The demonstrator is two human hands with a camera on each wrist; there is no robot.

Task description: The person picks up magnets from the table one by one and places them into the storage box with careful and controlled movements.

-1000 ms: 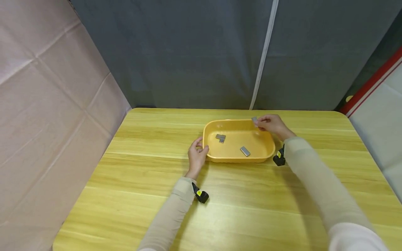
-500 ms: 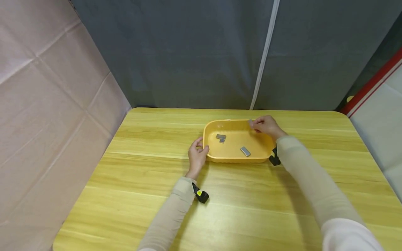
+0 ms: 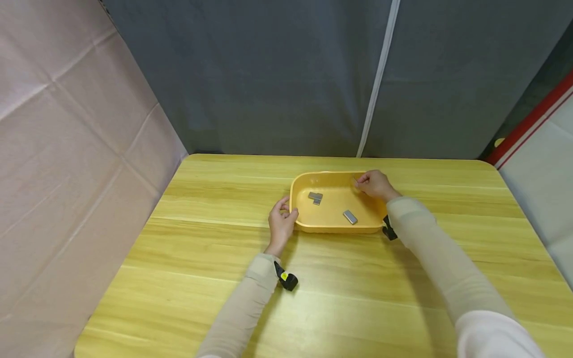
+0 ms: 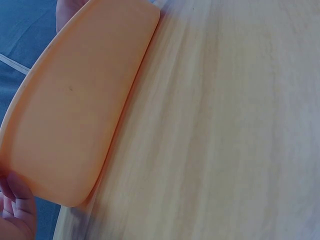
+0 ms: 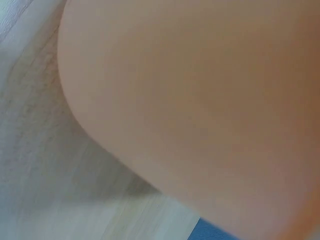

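A yellow plastic tray (image 3: pixel 331 229) stands on the wooden table in the head view. My left hand (image 3: pixel 281 223) holds its left end, thumb at the rim and fingers along the outer side. The left wrist view has the tray's front wall (image 4: pixel 80 95) with the left hand (image 4: pixel 19 210) at its lower corner. Over the tray's back right part, my right hand (image 3: pixel 375 185) pinches a small grey block (image 3: pixel 355 180), seen almost edge-on. Several similar grey blocks (image 3: pixel 315 196) lie together at the tray's left. Another grey block (image 3: pixel 350 217) lies alone near the front wall.
The wooden table (image 3: pixel 188 278) spreads around the tray, its back edge close behind. A dark grey curtain (image 3: pixel 268 79) hangs beyond that edge. Pale cloth (image 3: pixel 80 149) stands at the left. The tray's outer wall (image 5: pixel 175 100) fills most of the right wrist view, blurred.
My right hand has moved left and slightly down from the tray's back right rim, carrying the grey block, which has turned edge-on. The left hand and the tray stay put.
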